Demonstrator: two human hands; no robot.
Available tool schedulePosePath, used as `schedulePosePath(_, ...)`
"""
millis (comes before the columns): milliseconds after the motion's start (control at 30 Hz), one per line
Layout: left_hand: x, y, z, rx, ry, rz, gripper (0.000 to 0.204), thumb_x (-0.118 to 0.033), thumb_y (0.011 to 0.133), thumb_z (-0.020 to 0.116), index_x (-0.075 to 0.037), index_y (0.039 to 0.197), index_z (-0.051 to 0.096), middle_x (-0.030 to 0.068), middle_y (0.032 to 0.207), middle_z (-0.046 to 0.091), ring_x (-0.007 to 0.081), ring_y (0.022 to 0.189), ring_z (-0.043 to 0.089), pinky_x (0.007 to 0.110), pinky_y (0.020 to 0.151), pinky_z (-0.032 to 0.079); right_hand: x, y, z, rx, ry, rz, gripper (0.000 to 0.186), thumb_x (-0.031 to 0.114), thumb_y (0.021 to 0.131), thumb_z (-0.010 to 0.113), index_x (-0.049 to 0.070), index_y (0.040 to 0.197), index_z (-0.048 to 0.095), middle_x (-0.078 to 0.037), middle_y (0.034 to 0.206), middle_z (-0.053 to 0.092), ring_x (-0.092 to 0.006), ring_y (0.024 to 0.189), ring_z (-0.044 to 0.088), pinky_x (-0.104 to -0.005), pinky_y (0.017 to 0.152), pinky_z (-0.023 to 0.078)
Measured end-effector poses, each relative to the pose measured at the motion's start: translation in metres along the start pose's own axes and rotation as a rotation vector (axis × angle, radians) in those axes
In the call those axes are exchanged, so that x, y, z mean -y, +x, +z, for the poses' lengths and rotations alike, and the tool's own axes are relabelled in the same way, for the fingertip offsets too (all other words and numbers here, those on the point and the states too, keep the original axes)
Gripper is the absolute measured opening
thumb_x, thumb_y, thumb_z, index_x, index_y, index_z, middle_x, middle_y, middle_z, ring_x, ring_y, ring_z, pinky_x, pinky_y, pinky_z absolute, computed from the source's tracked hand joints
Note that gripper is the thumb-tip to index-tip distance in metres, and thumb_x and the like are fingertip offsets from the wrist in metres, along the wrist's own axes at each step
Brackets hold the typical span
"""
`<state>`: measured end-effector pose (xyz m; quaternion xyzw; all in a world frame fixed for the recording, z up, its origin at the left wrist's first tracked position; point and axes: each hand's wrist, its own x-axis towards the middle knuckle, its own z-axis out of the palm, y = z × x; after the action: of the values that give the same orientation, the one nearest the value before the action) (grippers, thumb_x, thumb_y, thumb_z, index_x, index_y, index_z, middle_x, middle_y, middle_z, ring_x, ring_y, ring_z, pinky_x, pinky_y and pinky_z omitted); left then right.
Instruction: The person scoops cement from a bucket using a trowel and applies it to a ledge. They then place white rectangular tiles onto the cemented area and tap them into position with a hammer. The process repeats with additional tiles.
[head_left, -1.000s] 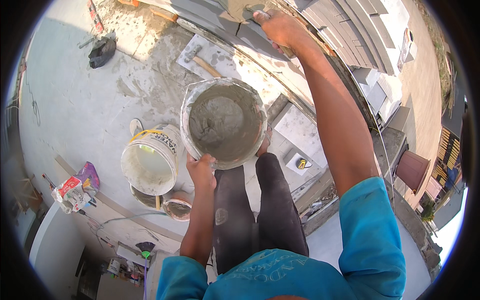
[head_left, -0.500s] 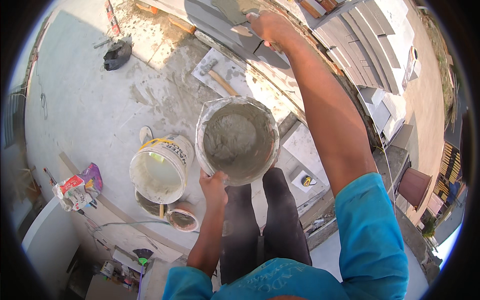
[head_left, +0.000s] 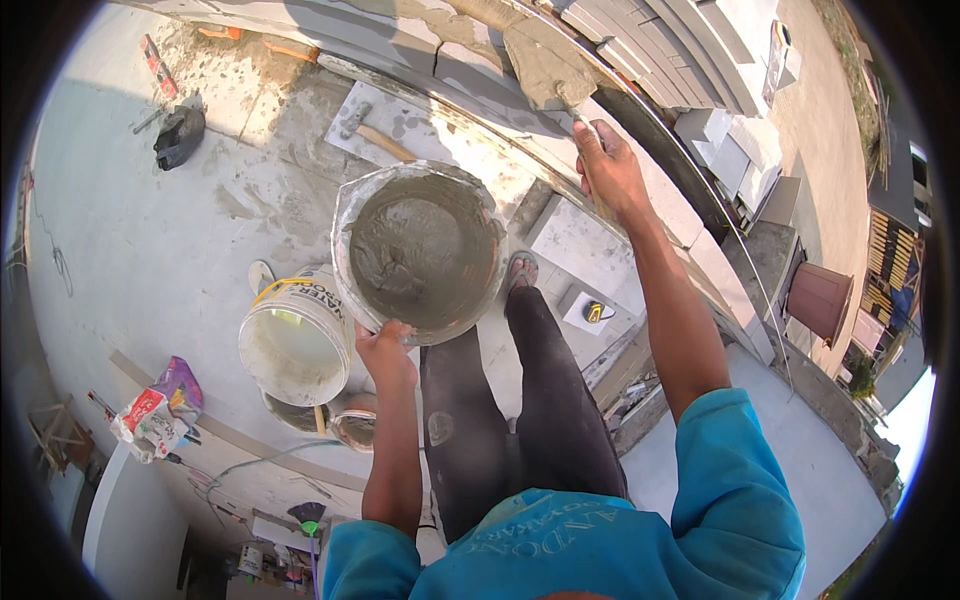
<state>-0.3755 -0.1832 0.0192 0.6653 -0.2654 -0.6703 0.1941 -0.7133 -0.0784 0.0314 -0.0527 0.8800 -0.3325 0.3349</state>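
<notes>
My left hand (head_left: 388, 355) grips the near rim of a round bucket (head_left: 492, 285), held up in front of my legs. Grey wet mortar (head_left: 420, 245) fills its lower part. My right hand (head_left: 612, 172) is wrapped round the handle of a trowel (head_left: 582, 112), out to the right and beyond the bucket. Grey mortar covers the trowel's blade, which is over the top of a low block wall (head_left: 470, 62). Patches of mortar lie along that wall, and where the blade's mortar ends against them is hard to tell.
A white bucket (head_left: 290, 350) of cloudy water stands left of my legs, beside smaller tubs (head_left: 355, 428). A hammer (head_left: 385, 140) lies on a pale slab (head_left: 345, 120). A tape measure (head_left: 595, 312) sits on a block at right. Beyond the wall are stacked blocks (head_left: 650, 60).
My right hand has brought the trowel rightward and nearer along the wall. The view has shifted, and my foot now shows beside the mortar bucket. My left hand keeps its grip on the rim.
</notes>
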Motion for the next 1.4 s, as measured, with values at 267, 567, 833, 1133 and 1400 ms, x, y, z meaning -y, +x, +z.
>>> schedulePosePath(267,0.044,-0.013,-0.004,-0.012,0.058,0.026,0.063,0.007,0.077,0.055,-0.008,0.139,0.048,0.0077,0.105,0.064,0.0156,0.079,0.065,0.034,0.064,0.057,-0.124,-0.047,0.078,-0.077,0.348,0.123,0.046,0.047,0.106,0.049,0.002,0.109,0.055,-0.003,0.070,0.058,-0.0105,0.053,0.055,-0.0273,0.047,0.045)
schedulePosePath(567,0.094,-0.069,-0.030,-0.164,-0.064,0.006,0.075,0.009,0.077,0.052,-0.012,0.148,0.038,0.0114,0.117,0.058,0.0209,0.092,0.063,0.043,0.078,0.059,-0.125,-0.052,0.086,-0.329,0.077,-0.288,0.045,0.024,0.089,0.074,0.001,0.120,0.051,-0.024,0.115,0.054,-0.0419,0.108,0.058,-0.0521,0.087,0.048)
schedulePosePath(833,0.116,-0.081,-0.055,-0.160,-0.011,-0.032,0.078,0.015,0.074,0.050,-0.010,0.147,0.038,0.0123,0.124,0.053,0.0258,0.102,0.060,0.044,0.084,0.055,-0.116,0.034,0.154,-0.282,0.058,0.011,0.048,0.025,0.095,0.069,0.005,0.125,0.037,-0.023,0.122,0.046,-0.0479,0.093,0.065,-0.0555,0.081,0.054)
schedulePosePath(1133,0.078,-0.077,-0.030,-0.097,0.156,0.084,0.061,0.010,0.076,0.053,-0.002,0.136,0.051,0.0092,0.108,0.063,0.0144,0.080,0.060,0.031,0.073,0.054,-0.175,-0.188,0.015,0.290,-0.256,-0.447,0.039,0.026,0.093,0.070,0.009,0.126,0.058,-0.018,0.112,0.063,-0.0429,0.094,0.067,-0.0497,0.078,0.053)
schedulePosePath(1400,0.057,-0.077,0.023,0.219,0.208,0.347,0.055,0.012,0.076,0.054,0.008,0.131,0.055,0.0087,0.108,0.066,0.0111,0.086,0.060,0.024,0.076,0.048,-0.129,-0.204,0.043,0.473,-0.745,-0.439,0.038,0.038,0.097,0.062,0.008,0.119,0.066,-0.020,0.092,0.072,-0.0406,0.080,0.071,-0.0481,0.067,0.057)
